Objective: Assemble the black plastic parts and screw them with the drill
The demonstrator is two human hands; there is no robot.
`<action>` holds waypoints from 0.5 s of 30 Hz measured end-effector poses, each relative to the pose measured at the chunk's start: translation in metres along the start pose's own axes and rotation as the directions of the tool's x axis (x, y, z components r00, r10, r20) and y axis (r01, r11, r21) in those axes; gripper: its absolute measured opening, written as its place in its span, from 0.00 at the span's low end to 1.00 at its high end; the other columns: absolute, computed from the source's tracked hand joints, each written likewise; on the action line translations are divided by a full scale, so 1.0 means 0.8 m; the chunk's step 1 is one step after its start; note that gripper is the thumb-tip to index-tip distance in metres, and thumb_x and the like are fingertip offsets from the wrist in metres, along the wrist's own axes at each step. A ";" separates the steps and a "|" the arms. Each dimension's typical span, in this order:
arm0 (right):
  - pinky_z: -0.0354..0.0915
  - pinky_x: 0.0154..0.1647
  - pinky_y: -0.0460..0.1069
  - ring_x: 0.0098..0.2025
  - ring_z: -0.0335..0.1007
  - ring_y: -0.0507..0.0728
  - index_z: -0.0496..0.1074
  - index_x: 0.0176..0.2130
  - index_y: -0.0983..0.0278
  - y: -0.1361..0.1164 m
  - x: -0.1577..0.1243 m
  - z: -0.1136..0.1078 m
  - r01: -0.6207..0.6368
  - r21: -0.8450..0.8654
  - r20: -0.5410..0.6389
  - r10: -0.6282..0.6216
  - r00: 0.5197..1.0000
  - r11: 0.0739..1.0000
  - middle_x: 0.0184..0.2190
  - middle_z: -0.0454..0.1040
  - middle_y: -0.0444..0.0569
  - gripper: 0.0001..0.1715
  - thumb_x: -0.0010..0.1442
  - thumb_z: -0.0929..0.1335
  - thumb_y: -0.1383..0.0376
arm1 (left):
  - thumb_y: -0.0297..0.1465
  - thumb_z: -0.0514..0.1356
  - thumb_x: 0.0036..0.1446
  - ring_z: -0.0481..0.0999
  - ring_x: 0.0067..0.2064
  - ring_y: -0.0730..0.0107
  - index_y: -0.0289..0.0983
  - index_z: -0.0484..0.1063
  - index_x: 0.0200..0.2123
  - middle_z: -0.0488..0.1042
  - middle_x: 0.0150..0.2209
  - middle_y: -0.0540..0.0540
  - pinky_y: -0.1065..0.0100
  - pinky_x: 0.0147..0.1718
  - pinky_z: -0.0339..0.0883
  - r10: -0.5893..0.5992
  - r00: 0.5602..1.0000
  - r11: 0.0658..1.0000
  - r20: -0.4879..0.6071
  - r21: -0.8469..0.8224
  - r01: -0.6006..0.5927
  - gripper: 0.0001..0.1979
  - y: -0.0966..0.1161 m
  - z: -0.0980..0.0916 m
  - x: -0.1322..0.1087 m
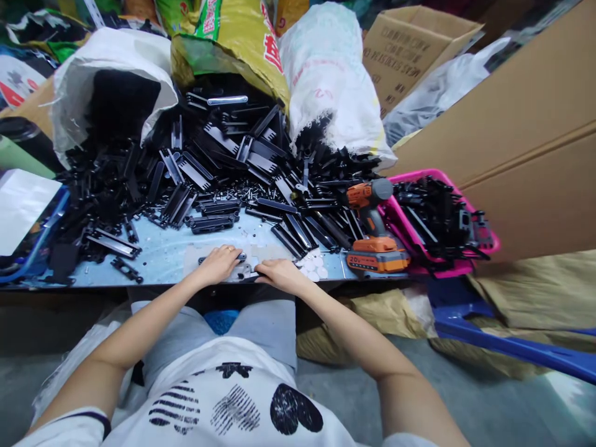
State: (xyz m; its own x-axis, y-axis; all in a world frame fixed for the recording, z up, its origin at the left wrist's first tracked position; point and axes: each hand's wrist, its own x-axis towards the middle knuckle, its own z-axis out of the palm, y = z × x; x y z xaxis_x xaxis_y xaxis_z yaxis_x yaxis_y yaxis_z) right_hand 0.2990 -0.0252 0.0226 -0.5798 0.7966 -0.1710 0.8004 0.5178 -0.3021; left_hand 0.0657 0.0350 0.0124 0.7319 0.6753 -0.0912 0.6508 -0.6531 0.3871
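Observation:
At the table's near edge, my left hand point(220, 263) is closed over a black part point(241, 256), whose ends stick out on both sides of the fingers. Just to the right, my right hand point(281, 275) has its fingers pressed together on a thin dark strip point(251, 277); its far end is hidden under the fingers. Between both hands lies a small grey metal plate point(241, 270) on a pale sheet. Small white round discs point(315, 264) lie beside my right hand. A stack of black bars point(212, 223) is beyond my left hand.
Black parts and small screws point(251, 189) heap across the table, spilling from a white sack point(153, 53), a yellow sack point(233, 56) and another white sack point(326, 68). An orange cordless drill point(376, 244) stands right, beside a pink basket point(493, 239) of black parts.

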 end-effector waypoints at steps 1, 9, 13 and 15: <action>0.56 0.34 0.46 0.37 0.70 0.55 0.68 0.42 0.63 -0.002 0.004 0.004 0.007 -0.049 -0.004 -0.007 1.000 0.999 0.37 0.72 0.51 0.20 0.65 0.59 0.51 | 0.35 0.46 0.65 0.66 0.52 0.57 0.37 0.63 0.54 0.69 0.48 0.40 0.58 0.49 0.60 -0.001 1.000 1.000 0.013 0.008 0.001 0.17 0.001 -0.001 0.003; 0.51 0.29 0.46 0.36 0.68 0.54 0.68 0.43 0.61 -0.029 0.012 0.000 -0.069 -0.154 -0.083 0.057 0.995 0.986 0.36 0.72 0.50 0.21 0.66 0.57 0.50 | 0.54 0.61 0.46 0.72 0.45 0.54 0.37 0.61 0.50 0.71 0.43 0.41 0.59 0.43 0.64 0.086 0.993 0.996 -0.086 -0.030 -0.089 0.34 0.010 -0.004 -0.003; 0.51 0.29 0.47 0.35 0.68 0.55 0.69 0.42 0.61 -0.043 0.011 -0.017 -0.103 -0.146 -0.063 0.095 0.994 0.984 0.36 0.73 0.52 0.21 0.66 0.57 0.51 | 0.51 0.61 0.47 0.73 0.44 0.56 0.37 0.60 0.49 0.71 0.43 0.41 0.61 0.40 0.66 0.117 0.985 0.989 -0.130 -0.073 -0.127 0.33 0.005 -0.008 -0.009; 0.51 0.29 0.47 0.35 0.68 0.55 0.69 0.41 0.61 -0.047 0.013 -0.025 -0.105 -0.145 -0.047 0.100 0.994 0.984 0.36 0.73 0.53 0.20 0.65 0.58 0.51 | 0.49 0.61 0.49 0.73 0.44 0.56 0.36 0.60 0.49 0.71 0.44 0.40 0.61 0.40 0.66 0.118 0.980 0.988 -0.159 -0.079 -0.132 0.31 0.004 -0.008 -0.010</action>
State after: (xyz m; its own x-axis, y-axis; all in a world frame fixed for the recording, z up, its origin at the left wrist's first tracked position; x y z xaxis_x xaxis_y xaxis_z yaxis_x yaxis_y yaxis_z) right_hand 0.2661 -0.0303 0.0513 -0.4894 0.8579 -0.1564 0.8707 0.4707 -0.1428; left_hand 0.0608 0.0298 0.0198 0.7624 0.6391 0.1018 0.5307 -0.7075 0.4668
